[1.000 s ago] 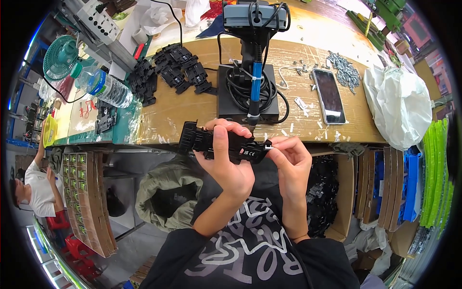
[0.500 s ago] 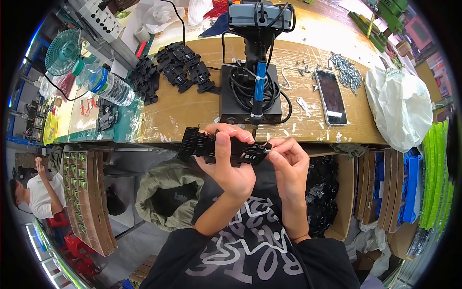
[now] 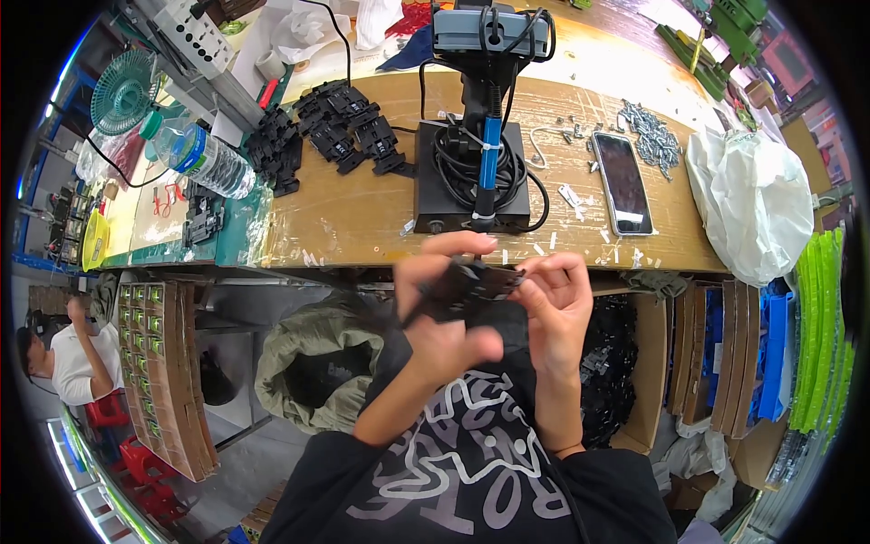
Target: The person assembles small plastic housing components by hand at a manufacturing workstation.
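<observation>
My left hand point(image 3: 439, 335) is wrapped round a black plastic housing point(image 3: 458, 290), held just off the table's near edge. Motion blurs both the hand and the part's left end. The left thumb sticks out to the right below the part. At the housing's right end, the thumb and forefinger of my right hand point(image 3: 555, 295) close on its tip, while the other fingers curl behind. Right above the part, a blue-and-black pen-shaped tool point(image 3: 488, 168) points down in front of a black box point(image 3: 430, 204) wound with black cable.
More black housings point(image 3: 340, 122) are heaped at the back left, near a water bottle point(image 3: 208, 163). On the right are a phone point(image 3: 623, 181), a heap of screws point(image 3: 651, 131) and a white bag point(image 3: 752, 204). Below hangs an open green sack point(image 3: 313, 349); another person sits far left.
The housing has turned in my left hand, its left end swinging down and nearer. My left thumb has dropped from upright to pointing right. My right hand has shifted slightly right.
</observation>
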`<move>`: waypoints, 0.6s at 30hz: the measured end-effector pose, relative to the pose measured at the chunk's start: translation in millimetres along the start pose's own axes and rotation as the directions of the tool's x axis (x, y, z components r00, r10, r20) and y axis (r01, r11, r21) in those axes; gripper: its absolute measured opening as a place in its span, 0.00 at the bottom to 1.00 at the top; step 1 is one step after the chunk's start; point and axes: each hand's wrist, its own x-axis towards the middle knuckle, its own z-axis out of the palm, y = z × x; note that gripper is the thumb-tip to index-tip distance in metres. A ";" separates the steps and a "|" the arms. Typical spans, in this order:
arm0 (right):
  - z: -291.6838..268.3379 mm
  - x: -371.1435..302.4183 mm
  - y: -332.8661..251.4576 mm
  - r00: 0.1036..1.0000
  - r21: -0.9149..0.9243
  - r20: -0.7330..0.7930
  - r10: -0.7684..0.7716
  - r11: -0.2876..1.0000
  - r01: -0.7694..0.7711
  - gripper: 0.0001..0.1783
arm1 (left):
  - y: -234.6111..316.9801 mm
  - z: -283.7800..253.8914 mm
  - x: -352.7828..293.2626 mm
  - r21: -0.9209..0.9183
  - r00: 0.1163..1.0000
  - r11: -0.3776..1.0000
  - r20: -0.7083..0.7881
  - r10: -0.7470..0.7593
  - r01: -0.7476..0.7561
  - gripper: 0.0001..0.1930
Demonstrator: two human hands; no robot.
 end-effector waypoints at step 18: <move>-49.1 -20.2 35.3 0.931 -0.235 0.363 0.022 0.970 0.068 0.11 | 6.0 -47.2 -64.7 -0.188 0.210 0.183 0.139 -0.968 0.965 0.08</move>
